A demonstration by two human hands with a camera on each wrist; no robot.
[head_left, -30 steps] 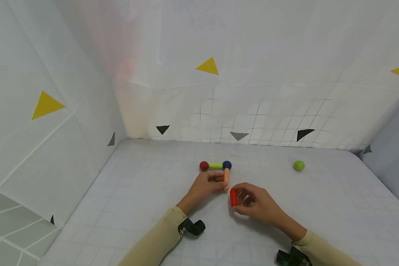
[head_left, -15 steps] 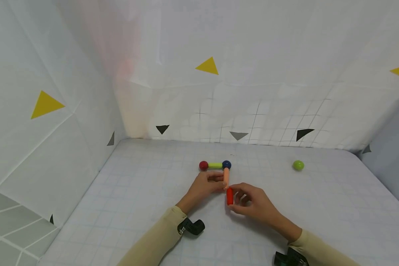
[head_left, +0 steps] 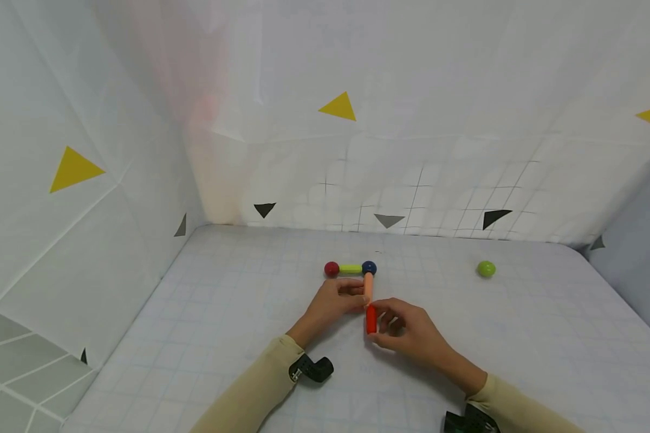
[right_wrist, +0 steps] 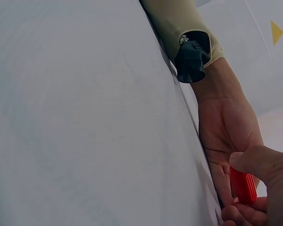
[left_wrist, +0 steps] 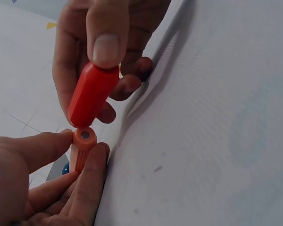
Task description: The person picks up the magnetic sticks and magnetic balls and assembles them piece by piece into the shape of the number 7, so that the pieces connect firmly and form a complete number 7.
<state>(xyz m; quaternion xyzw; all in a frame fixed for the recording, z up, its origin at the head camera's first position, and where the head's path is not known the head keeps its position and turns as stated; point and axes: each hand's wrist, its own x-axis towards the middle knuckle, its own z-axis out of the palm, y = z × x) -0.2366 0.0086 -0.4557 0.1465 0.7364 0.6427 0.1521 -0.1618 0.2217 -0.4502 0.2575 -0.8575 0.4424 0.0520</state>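
My left hand [head_left: 333,299] pinches an orange magnetic building rod [head_left: 368,287] between thumb and fingers. That rod's far end meets a blue ball [head_left: 369,268], from which a yellow-green rod [head_left: 350,269] runs left to a dark red ball [head_left: 331,269]. Between thumb and fingertips, my right hand [head_left: 414,332] grips a red rod [head_left: 371,320] by its ends. In the left wrist view, the near end of the orange rod [left_wrist: 85,136] shows a grey metal disc, and the tilted red rod [left_wrist: 94,94] has its lower end right at it.
A light green ball [head_left: 486,269] lies apart at the back right of the white gridded table [head_left: 222,288]. White sheet walls [head_left: 439,120] with yellow and dark triangles close off the back and sides. A dark camera [head_left: 314,368] sits on the left wrist.
My right hand has moved slightly left, bringing the red rod from beside the orange rod to in line with its near end. The left hand has kept its hold on the orange rod.
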